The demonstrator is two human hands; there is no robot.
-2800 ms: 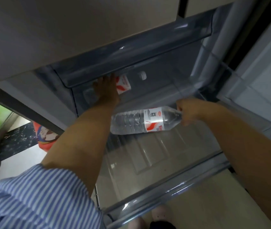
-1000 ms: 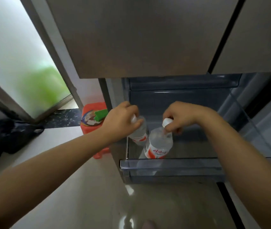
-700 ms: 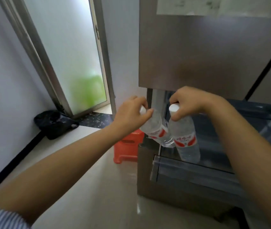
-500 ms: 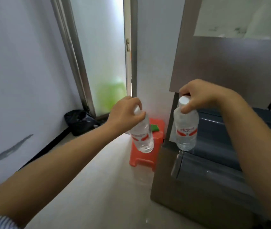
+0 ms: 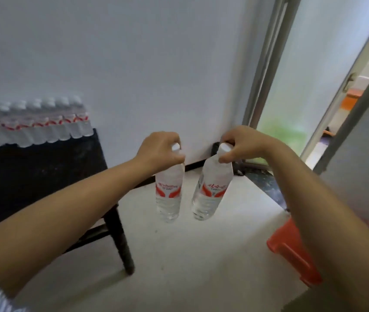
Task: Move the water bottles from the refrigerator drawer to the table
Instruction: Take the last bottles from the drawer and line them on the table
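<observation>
Left hand (image 5: 160, 152): fingers pinch the neck of one water bottle (image 5: 169, 192), hanging upright.
Right hand (image 5: 243, 146): fingers pinch the cap of a second bottle (image 5: 211, 190), tilted slightly.
Bottles: in mid-air over the floor, just beside each other, right of the table (image 5: 44, 167).
Table: dark top, a row of bottles (image 5: 35, 127) along its far edge.
Advice: swing both left, set them upright on bare near surface.
Room: open floor ahead; red stool (image 5: 291, 251) near right.

Two hand-held bottles (image 5: 169, 190) above floor (image 5: 190, 255)
</observation>
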